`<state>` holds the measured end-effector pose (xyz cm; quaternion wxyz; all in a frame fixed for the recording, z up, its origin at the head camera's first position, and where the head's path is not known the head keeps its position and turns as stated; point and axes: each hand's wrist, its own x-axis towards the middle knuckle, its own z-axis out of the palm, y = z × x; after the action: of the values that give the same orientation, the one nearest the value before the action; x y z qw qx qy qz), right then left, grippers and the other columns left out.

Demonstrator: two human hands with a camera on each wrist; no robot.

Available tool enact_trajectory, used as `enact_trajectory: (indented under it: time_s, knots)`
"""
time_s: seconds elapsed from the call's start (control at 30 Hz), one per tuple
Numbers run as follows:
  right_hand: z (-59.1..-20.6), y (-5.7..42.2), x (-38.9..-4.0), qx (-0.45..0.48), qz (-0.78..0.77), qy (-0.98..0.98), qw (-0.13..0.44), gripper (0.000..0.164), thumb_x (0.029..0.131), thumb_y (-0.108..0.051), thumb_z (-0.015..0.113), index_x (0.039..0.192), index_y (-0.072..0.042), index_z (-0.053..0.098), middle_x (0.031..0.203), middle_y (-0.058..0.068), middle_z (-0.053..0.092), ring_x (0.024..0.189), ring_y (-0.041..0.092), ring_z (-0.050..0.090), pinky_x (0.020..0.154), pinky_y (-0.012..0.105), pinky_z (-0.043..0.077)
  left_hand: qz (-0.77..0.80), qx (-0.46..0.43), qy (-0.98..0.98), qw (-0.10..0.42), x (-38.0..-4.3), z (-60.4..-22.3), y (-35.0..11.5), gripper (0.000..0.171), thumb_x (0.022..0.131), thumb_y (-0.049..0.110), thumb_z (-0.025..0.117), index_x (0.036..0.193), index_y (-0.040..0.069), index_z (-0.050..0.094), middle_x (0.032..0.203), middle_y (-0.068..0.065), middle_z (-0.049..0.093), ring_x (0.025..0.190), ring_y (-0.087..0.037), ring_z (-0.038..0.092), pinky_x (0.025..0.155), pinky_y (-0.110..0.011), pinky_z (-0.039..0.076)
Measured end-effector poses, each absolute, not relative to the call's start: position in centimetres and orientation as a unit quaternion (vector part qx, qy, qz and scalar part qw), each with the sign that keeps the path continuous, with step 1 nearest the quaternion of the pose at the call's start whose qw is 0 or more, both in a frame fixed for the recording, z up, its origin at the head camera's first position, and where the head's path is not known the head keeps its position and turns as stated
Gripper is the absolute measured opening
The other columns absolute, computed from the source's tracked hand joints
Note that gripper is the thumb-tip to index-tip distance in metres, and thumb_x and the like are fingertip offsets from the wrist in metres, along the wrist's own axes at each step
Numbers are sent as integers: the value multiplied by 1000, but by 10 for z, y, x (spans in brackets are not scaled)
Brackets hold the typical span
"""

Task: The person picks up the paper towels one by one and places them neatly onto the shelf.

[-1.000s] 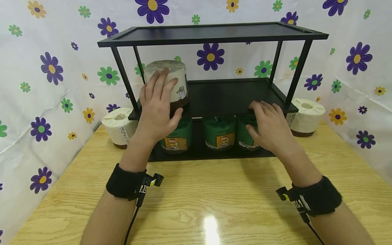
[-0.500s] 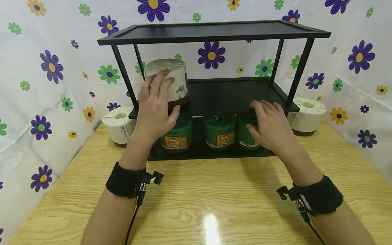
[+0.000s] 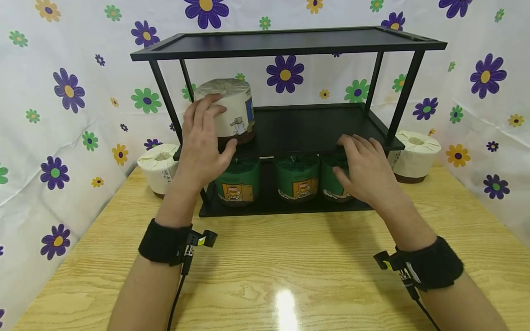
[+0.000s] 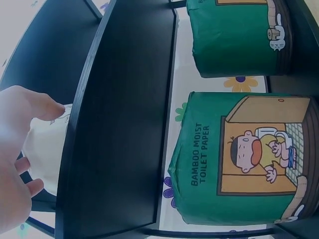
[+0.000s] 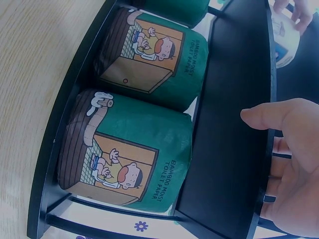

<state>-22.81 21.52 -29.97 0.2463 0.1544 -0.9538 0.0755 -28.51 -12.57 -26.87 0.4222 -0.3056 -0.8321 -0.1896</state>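
Observation:
A white-wrapped toilet roll [image 3: 233, 110] with a brown base stands upright on the left of the black rack's [image 3: 306, 128] middle shelf. My left hand [image 3: 203, 142] holds it from its front left, fingers bent over its side and thumb low on its front. In the left wrist view, the thumb [image 4: 47, 106] touches the wrapper near the shelf's front edge. My right hand [image 3: 366, 168] grips that shelf's front edge farther right, fingers on top and thumb [image 5: 256, 117] below. Beneath it, green toilet rolls [image 3: 297, 179] stand on the bottom level, the rightmost partly hidden by my right hand.
White rolls stand on the wooden table [image 3: 265, 266] at both ends of the rack: a left roll [image 3: 159, 168] and a right roll [image 3: 414, 156]. The rack's top panel [image 3: 285, 42] hangs over the middle shelf, with posts [image 3: 407, 94] at its corners. Flowered cloth [image 3: 99, 82] backs everything.
My left hand has shifted left, its fingers bending more. The white roll has turned with it: its printed figure moved left and more blue print shows. My right hand has stayed put.

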Motion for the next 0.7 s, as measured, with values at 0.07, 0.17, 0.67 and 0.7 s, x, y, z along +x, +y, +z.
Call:
enact_trajectory:
  time_s: [0.07, 0.17, 0.67, 0.7]
  knots:
    - [-299, 215, -228, 153, 76, -954, 245, 54, 90, -22, 70, 134, -2, 46, 137, 24, 57, 137, 42, 44, 118, 60, 26, -201, -305, -830, 421, -285, -268, -127, 56, 86, 16, 68, 132, 0, 41, 153, -16, 34, 140, -37, 25, 121, -46, 19]
    - [-299, 215, -228, 152, 75, -955, 243, 54, 90, -22, 70, 134, -3, 46, 137, 24, 57, 137, 41, 44, 118, 60, 25, -211, -296, -834, 416, -284, -267, -127, 55, 87, 17, 68, 133, 0, 42, 154, -15, 34, 141, -35, 25, 121, -45, 19]
    - [-301, 216, -227, 153, 76, -953, 248, 54, 90, -21, 70, 134, -2, 46, 137, 24, 57, 137, 42, 44, 117, 60, 26, -146, -280, -864, 392, -270, -265, -114, 65, 90, 21, 67, 146, 8, 37, 163, -11, 26, 137, -37, 23, 107, -57, 21]
    - [-301, 216, -228, 153, 76, -954, 248, 54, 90, -21, 70, 134, -2, 46, 137, 24, 57, 137, 42, 44, 117, 60, 26, -146, -280, -864, 393, -270, -265, -114, 65, 89, 20, 66, 146, 7, 38, 162, -11, 27, 137, -36, 24, 106, -57, 21]
